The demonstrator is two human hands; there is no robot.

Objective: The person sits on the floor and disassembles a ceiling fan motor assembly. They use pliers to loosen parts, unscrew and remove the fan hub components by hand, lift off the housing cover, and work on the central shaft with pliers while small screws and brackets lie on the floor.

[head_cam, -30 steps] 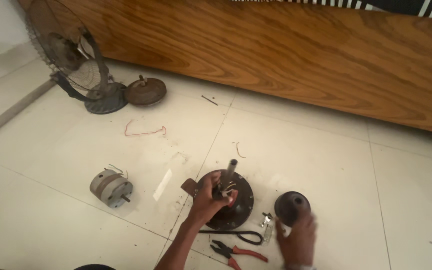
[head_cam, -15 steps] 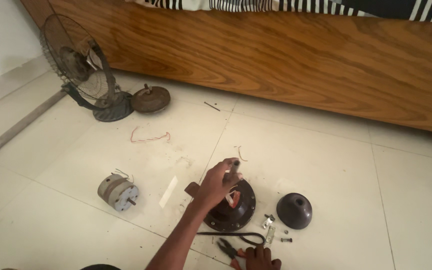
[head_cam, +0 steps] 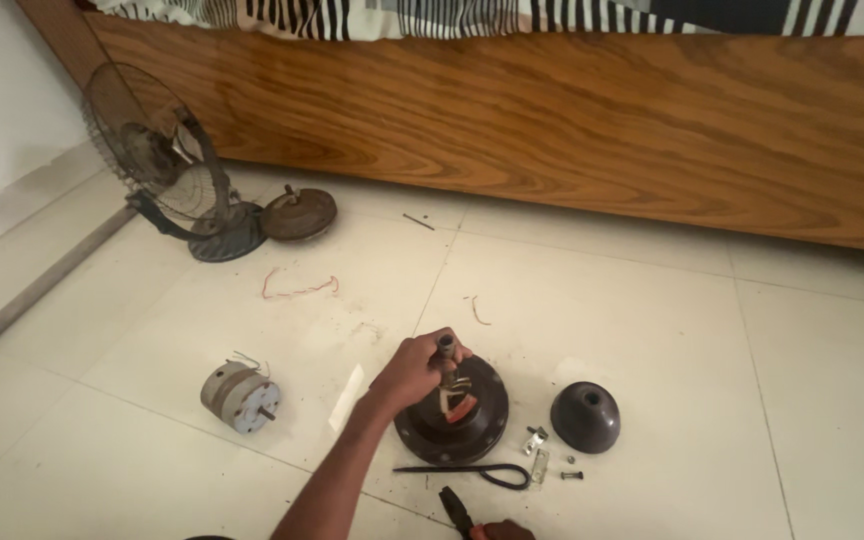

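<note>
Looking down from my head camera, I am gripping the upright shaft (head_cam: pixel 445 352) of the round dark motor housing (head_cam: pixel 452 410) with my left hand (head_cam: pixel 414 370), fingers curled tight around its top end, while the housing is sitting flat on the pale tiled floor (head_cam: pixel 652 330). My right hand (head_cam: pixel 500 530) is barely showing at the bottom edge, just below the housing, touching the pliers (head_cam: pixel 458 510) with dark handles; I cannot tell how far it is closed. A black looped cable (head_cam: pixel 472 471) is lying just below the housing, and a dark dome-shaped cap (head_cam: pixel 585 416) is resting just to its right, with small metal clips and a bolt (head_cam: pixel 540 460) lying between the two. A small grey motor (head_cam: pixel 240 396) is sitting well to the housing's left. Far beyond the housing, a table fan (head_cam: pixel 167 180) and a brown round disc (head_cam: pixel 298 213) are standing near the wooden bed frame (head_cam: pixel 552 110).
</note>
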